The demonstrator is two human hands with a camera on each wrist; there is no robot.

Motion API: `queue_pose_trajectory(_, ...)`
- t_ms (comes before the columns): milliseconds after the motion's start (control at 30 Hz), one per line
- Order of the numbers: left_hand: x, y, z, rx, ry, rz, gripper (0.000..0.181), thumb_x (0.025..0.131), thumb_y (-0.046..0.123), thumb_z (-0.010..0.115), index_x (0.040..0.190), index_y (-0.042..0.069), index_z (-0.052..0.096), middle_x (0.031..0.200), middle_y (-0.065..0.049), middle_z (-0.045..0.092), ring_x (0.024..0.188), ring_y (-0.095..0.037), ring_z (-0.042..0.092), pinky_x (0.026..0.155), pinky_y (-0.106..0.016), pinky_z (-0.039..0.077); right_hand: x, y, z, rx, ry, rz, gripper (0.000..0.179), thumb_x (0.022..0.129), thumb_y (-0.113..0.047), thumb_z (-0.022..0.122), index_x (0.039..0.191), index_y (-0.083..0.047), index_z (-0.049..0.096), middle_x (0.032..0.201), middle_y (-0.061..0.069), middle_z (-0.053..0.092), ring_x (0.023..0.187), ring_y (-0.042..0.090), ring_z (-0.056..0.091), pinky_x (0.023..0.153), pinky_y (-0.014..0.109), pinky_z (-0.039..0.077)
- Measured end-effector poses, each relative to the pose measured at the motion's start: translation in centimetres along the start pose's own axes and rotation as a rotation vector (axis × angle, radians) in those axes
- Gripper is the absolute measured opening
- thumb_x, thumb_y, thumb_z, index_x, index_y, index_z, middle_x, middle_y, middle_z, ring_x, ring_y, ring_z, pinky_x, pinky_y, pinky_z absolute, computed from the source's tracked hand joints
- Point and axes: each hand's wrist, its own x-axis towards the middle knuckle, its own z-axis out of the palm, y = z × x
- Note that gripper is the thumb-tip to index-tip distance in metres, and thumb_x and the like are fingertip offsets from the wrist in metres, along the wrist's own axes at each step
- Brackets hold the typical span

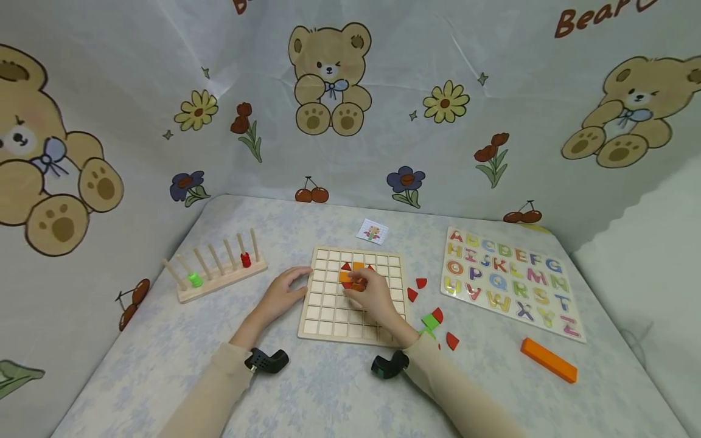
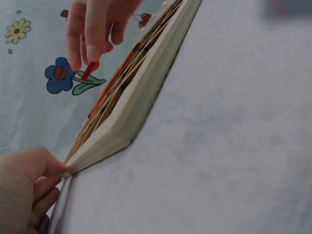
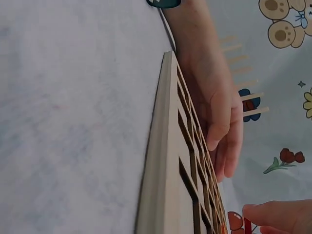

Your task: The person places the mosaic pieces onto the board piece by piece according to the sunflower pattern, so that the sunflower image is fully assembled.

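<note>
A wooden grid board [image 1: 323,310] lies on the table between both hands, with orange squares [image 1: 358,266] and small red pieces [image 1: 345,266] set in its upper middle cells. My right hand [image 1: 372,298] is over those cells. In the left wrist view its thumb and fingers pinch a thin red piece [image 2: 89,71], seen edge-on, so its outline cannot be told. My left hand [image 1: 283,295] rests against the board's left edge, thumb and fingertips touching the rim and not wrapped round it. The right hand covers part of the pattern.
Loose red quarter-circle pieces [image 1: 452,340] and green pieces [image 1: 430,321] lie right of the board. A small picture card [image 1: 372,232] sits behind it. Farther right are an alphabet board [image 1: 509,280] and an orange block [image 1: 549,360]. A peg rack [image 1: 221,281] with rings stands left.
</note>
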Motion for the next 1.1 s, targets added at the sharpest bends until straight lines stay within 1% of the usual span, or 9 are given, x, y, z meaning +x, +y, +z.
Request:
queue_pose_trajectory(100,0.0,0.1,-0.1,-0.004,-0.001,-0.001,0.047,0.099,0.015,0.06,0.144,0.008,0.052,0.152,-0.013,0.047,0.146,-0.032,0.036,0.12,-0.053,0.03,0.9,0.2,1.0,-0.014,-0.028,-0.005,0.029,0.082,-0.002,0.078,0.11,0.002,0.071,0.094,0.014,0.068,0.07,0.015,0.05,0.063,0.021,0.042)
queue_pose_trajectory(167,0.0,0.1,0.0,0.0,-0.005,-0.004,0.047,0.099,0.015,0.06,0.145,0.009,0.051,0.152,-0.012,0.047,0.146,-0.032,0.036,0.12,-0.053,0.031,0.9,0.4,1.3,-0.035,-0.037,-0.01,0.028,0.081,-0.002,0.078,0.108,0.002,0.071,0.094,0.014,0.069,0.07,0.015,0.049,0.063,0.022,0.041)
queue_pose_trajectory(367,0.1,0.2,0.0,0.013,0.007,0.002,0.047,0.098,0.013,0.06,0.144,0.009,0.052,0.152,-0.012,0.047,0.146,-0.032,0.037,0.12,-0.053,0.031,0.8,0.8,1.5,-0.05,-0.011,-0.026,0.027,0.078,0.0,0.079,0.104,0.002,0.071,0.098,0.015,0.072,0.078,0.019,0.057,0.068,0.026,0.047)
queue_pose_trajectory(467,0.1,0.2,0.0,0.012,0.01,0.002,0.046,0.098,0.013,0.06,0.144,0.008,0.052,0.152,-0.012,0.047,0.146,-0.032,0.037,0.12,-0.053,0.031,0.8,1.0,1.5,-0.045,-0.005,-0.012,0.027,0.078,0.0,0.08,0.105,0.0,0.072,0.099,0.014,0.071,0.078,0.017,0.056,0.069,0.025,0.047)
queue_pose_trajectory(600,-0.1,0.1,-0.1,0.006,0.005,0.001,0.046,0.099,0.014,0.06,0.144,0.009,0.052,0.153,-0.012,0.046,0.146,-0.032,0.036,0.12,-0.053,0.03,0.8,1.1,1.7,-0.038,-0.005,-0.012,0.027,0.078,0.001,0.08,0.103,0.0,0.072,0.093,0.014,0.069,0.076,0.015,0.054,0.068,0.024,0.047)
queue_pose_trajectory(700,-0.1,0.0,-0.1,0.004,0.006,0.006,0.046,0.099,0.015,0.06,0.144,0.009,0.052,0.153,-0.012,0.046,0.147,-0.032,0.035,0.121,-0.053,0.029,0.9,1.1,1.7,-0.041,-0.005,-0.024,0.026,0.078,0.002,0.08,0.103,0.001,0.072,0.09,0.014,0.068,0.074,0.015,0.054,0.067,0.024,0.047)
queue_pose_trajectory(767,-0.1,0.0,-0.1,0.005,0.01,0.009,0.046,0.099,0.015,0.06,0.144,0.009,0.053,0.153,-0.012,0.046,0.147,-0.032,0.035,0.121,-0.053,0.029,0.9,1.0,1.6,-0.041,-0.005,-0.029,0.026,0.078,0.001,0.08,0.103,0.001,0.072,0.091,0.014,0.068,0.074,0.016,0.055,0.066,0.024,0.047)
queue_pose_trajectory(933,-0.1,-0.2,-0.1,0.007,0.013,0.018,0.045,0.099,0.015,0.06,0.143,0.008,0.053,0.152,-0.012,0.047,0.146,-0.032,0.036,0.12,-0.053,0.03,0.5,0.9,0.7,-0.017,-0.002,-0.047,0.029,0.08,0.002,0.078,0.108,0.003,0.07,0.099,0.017,0.069,0.081,0.024,0.061,0.071,0.027,0.052)
queue_pose_trajectory(1100,0.0,-0.2,0.0,0.003,0.012,0.019,0.046,0.099,0.014,0.06,0.144,0.009,0.053,0.152,-0.012,0.047,0.146,-0.032,0.036,0.12,-0.052,0.03,-0.7,1.4,-2.2,-0.059,0.05,-0.086,0.026,0.082,0.004,0.075,0.107,0.005,0.07,0.099,0.019,0.069,0.083,0.028,0.062,0.071,0.03,0.053)
